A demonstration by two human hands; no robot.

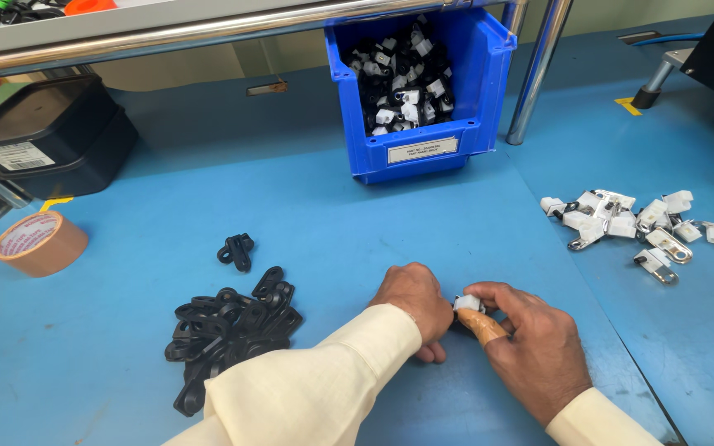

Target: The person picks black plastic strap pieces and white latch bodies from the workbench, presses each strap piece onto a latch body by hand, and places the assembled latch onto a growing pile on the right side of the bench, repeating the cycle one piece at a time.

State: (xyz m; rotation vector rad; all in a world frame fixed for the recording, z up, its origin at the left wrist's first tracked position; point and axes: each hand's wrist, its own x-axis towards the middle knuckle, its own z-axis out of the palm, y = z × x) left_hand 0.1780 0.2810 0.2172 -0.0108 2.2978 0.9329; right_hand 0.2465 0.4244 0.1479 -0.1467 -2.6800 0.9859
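Observation:
My left hand [413, 304] and my right hand [532, 345] meet low on the blue table, both gripping a small white plastic part [467, 303] with a dark piece under it. The right index finger wears a tan bandage. A heap of black plastic clips [229, 330] lies just left of my left sleeve, with one or two loose black clips [237, 250] farther up.
A blue bin [464, 124] of mixed black and white parts stands at the back. White and metal parts [638, 223] lie in a pile at the right. A roll of brown tape [39, 242] and a black tray [43, 136] sit at the left. Metal rack poles [535, 74] rise behind the bin.

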